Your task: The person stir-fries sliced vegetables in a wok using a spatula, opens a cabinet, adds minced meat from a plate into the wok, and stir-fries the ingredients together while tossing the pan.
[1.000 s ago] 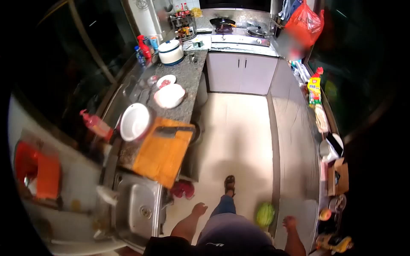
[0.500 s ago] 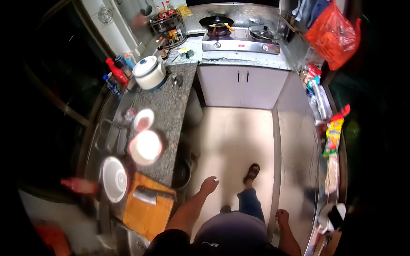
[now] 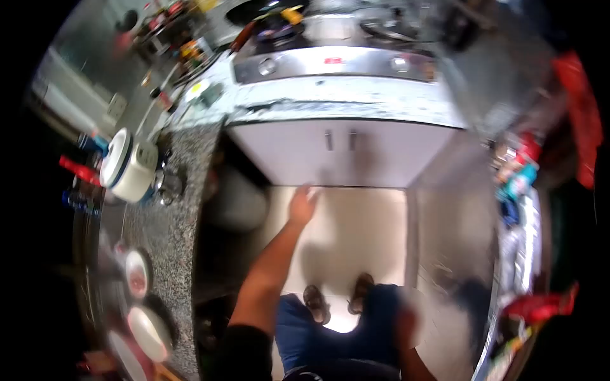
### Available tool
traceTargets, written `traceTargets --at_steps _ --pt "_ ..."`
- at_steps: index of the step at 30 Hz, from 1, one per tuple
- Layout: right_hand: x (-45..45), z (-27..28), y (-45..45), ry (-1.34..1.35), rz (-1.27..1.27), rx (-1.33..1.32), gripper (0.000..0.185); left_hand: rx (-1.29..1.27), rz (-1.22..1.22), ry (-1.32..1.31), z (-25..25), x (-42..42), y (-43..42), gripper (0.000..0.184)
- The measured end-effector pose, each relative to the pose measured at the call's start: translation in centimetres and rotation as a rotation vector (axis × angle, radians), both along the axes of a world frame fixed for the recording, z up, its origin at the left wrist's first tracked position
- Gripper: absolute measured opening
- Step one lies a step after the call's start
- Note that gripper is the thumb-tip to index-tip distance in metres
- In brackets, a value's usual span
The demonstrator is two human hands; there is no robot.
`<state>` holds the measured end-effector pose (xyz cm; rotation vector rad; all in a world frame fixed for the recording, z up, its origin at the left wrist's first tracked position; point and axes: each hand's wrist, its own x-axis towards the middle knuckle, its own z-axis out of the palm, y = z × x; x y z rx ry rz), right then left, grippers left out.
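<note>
My left hand (image 3: 303,204) is stretched forward over the floor, below the cabinet doors (image 3: 343,152). It touches nothing, and its fingers look apart with nothing between them. My right hand (image 3: 406,325) hangs low beside my right thigh, smeared by motion, so its fingers cannot be made out. Ahead is the steel gas stove (image 3: 333,61). A dark wok (image 3: 244,13) with a yellow-handled utensil sits on its left burner, and a lidded pan (image 3: 389,26) on the right one.
The granite counter (image 3: 171,235) on the left bears a white cooker (image 3: 130,166), a small dish of meat (image 3: 136,273) and a white bowl (image 3: 150,333). Packages (image 3: 521,181) line the right ledge. A red bag (image 3: 579,114) hangs at the right. A bin (image 3: 235,200) stands under the counter.
The view has moved forward, so the stove and cabinet are much nearer. Both feet now stand side by side. My left hand reaches further forward. The sink, watermelon and knife have left the view.
</note>
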<state>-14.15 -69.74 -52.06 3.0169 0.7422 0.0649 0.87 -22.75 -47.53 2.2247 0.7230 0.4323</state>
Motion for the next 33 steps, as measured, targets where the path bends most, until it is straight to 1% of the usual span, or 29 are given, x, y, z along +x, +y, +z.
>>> traceTargets --at_steps 1,2,3,4,5,6,8,9,11,12,14,15,16,17,18,19,20,21,22,24,25,26,27,28,29,30,31,32,33 --pt "0.8 -1.4 0.7 0.219 -0.120 0.312 0.028 0.105 0.002 -0.098 -4.3 4.0 2.5 0.044" --pt "1.6 -3.7 0.7 0.245 -0.079 0.179 0.030 0.104 0.034 -0.074 -3.5 7.4 3.3 0.048" --pt "2.0 -8.1 0.5 0.121 -0.059 0.238 0.032 0.120 0.084 -0.068 -2.3 10.6 3.7 0.047" --pt "3.0 -12.0 1.0 -0.295 0.066 0.064 0.033 0.205 0.089 -0.087 -2.4 13.1 4.4 0.046" --pt "3.2 -14.5 1.0 -0.016 -0.055 -0.137 0.033 0.207 0.094 -0.092 -2.4 15.3 4.8 0.042" --pt "4.1 -17.9 1.0 0.019 -0.151 -0.165 0.030 0.208 0.096 -0.098 -2.9 17.0 5.2 0.038" --pt "8.1 -8.6 9.5 0.286 -0.249 0.951 0.022 0.348 0.081 -0.157 -5.4 19.3 5.7 0.030" --pt "9.2 -8.6 11.3 0.283 -0.243 0.969 0.022 0.365 0.082 -0.163 -5.9 19.7 6.1 0.030" --pt "9.8 -10.1 12.9 0.362 -0.274 0.916 0.024 0.362 0.091 -0.284 -7.0 20.3 5.9 0.024" --pt "10.1 -12.5 13.2 0.355 -0.280 0.922 0.024 0.365 0.083 -0.290 -7.7 20.3 6.2 0.024" --pt "10.8 -18.6 12.7 0.313 -0.116 0.851 0.012 0.539 0.076 -0.245 -8.5 20.5 6.5 0.022" --pt "10.4 -20.2 11.7 0.276 -0.074 0.802 0.008 0.438 0.081 -0.268 -8.7 19.8 5.9 0.021" --pt "10.5 -19.3 12.4 0.306 -0.062 0.957 0.005 0.331 0.074 -0.284 -8.4 18.3 5.5 0.020" --pt "10.9 -18.0 14.0 0.330 -0.038 1.115 0.003 0.290 0.021 -0.360 -8.1 15.9 4.7 0.019" --pt "11.5 -18.0 14.7 0.326 -0.025 1.170 0.006 0.344 0.012 -0.351 -8.1 13.5 4.3 0.018" --pt "12.0 -17.9 15.1 0.333 0.005 1.225 0.010 0.319 0.034 -0.266 -7.9 10.4 3.6 0.017" --pt "12.2 -17.2 15.1 0.333 0.004 1.146 0.008 0.342 0.010 -0.226 -7.7 7.0 3.5 0.017" --pt "12.4 -16.9 15.1 0.327 -0.005 1.136 0.008 0.380 -0.070 -0.325 -8.1 3.6 4.0 0.019" --pt "12.6 -16.8 15.2 0.375 -0.013 1.133 0.009 0.323 -0.091 -0.329 -7.7 0.7 3.9 0.019" --pt "14.0 -16.1 16.0 0.480 0.013 1.141 0.009 0.298 -0.067 -0.443 -8.6 -4.2 4.3 0.016" --pt "14.7 -16.3 16.5 0.490 0.026 1.129 0.009 0.217 -0.027 -0.423 -10.2 -6.8 5.2 0.021" --pt "15.5 -16.9 17.4 0.433 -0.013 1.134 0.006 0.301 -0.111 -0.329 -11.7 -9.4 6.7 0.027" --pt "16.5 -17.1 18.3 0.374 -0.053 1.139 0.004 0.237 -0.087 -0.358 -12.7 -11.1 7.2 0.029" --pt "18.1 -15.4 19.2 0.518 -0.096 0.967 0.002 0.226 -0.059 -0.491 -13.6 -11.9 7.4 0.030" --pt "19.8 -17.1 20.4 0.419 -0.053 1.070 0.004 0.212 -0.030 -0.620 -14.4 -12.7 7.6 0.031" --pt "22.9 -15.4 22.3 0.430 0.089 1.208 0.003 0.270 -0.028 -0.652 -15.8 -13.7 8.1 0.031" --pt "26.2 -12.7 25.0 0.207 0.203 1.111 0.009 0.330 -0.024 -0.685 -17.5 -14.9 9.0 0.032" --pt "29.5 -10.5 27.7 0.219 0.175 1.077 0.017 0.429 -0.051 -0.590 -19.4 -16.8 10.1 0.032" --pt "32.6 -7.7 30.9 0.114 0.159 0.995 0.026 0.427 -0.038 -0.591 -19.0 -17.2 10.1 0.032"
